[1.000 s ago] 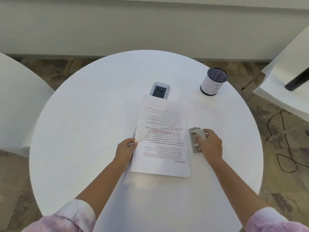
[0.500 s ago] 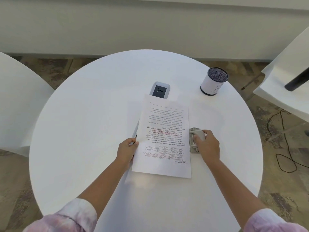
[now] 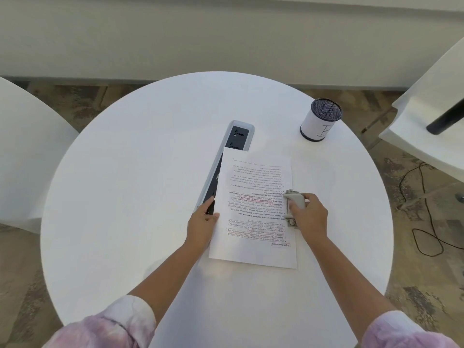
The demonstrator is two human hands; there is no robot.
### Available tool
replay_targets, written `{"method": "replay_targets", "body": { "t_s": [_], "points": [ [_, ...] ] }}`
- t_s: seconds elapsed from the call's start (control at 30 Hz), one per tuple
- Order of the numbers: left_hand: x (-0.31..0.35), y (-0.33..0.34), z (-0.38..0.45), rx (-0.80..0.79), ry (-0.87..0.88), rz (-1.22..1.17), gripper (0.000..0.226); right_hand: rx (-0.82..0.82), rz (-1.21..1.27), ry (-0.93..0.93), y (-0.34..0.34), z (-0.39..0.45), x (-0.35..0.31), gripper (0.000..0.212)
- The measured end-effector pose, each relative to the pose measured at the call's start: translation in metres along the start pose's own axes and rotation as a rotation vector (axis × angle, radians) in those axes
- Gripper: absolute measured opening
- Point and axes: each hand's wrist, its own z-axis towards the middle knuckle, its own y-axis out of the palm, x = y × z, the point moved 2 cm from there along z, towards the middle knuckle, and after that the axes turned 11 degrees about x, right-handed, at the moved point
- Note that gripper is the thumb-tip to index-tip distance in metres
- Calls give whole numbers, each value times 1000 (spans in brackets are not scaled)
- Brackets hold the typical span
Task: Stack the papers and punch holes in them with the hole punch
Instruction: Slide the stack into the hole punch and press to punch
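Observation:
A stack of printed papers [image 3: 253, 212] with red-marked text lies in the middle of the round white table [image 3: 125, 172]. My left hand [image 3: 202, 226] grips the stack's left edge, thumb on top. A grey hole punch [image 3: 292, 207] sits over the stack's right edge, its mouth around the paper. My right hand [image 3: 310, 217] rests on the punch, fingers wrapped over its lever.
A long grey power strip [image 3: 229, 156] built into the table shows left of and beyond the papers. A mesh pen cup [image 3: 320, 120] stands at the far right. White chairs [image 3: 22, 156] flank the table. A black cable [image 3: 426, 222] lies on the floor at right.
The papers have shifted right toward the punch, uncovering more of the power strip. The punch has slid left, and the paper's right edge now sits inside it.

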Motion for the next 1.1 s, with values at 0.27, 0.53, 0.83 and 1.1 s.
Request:
{"method": "replay_targets", "body": {
  "t_s": [0.27,0.53,0.83,1.1],
  "points": [
    [1,0,1,-24,15,33,54,6,-21,-34,4,3,3,42],
    [4,-1,2,-57,-19,14,53,61,-178,-239,5,25,-5,40],
    [4,-3,3,-95,6,26,52,-95,-304,-400,29,40,-19,34],
    [-1,-8,4,-76,71,120,53,-61,-262,-402,34,43,-15,33]
  ]
}}
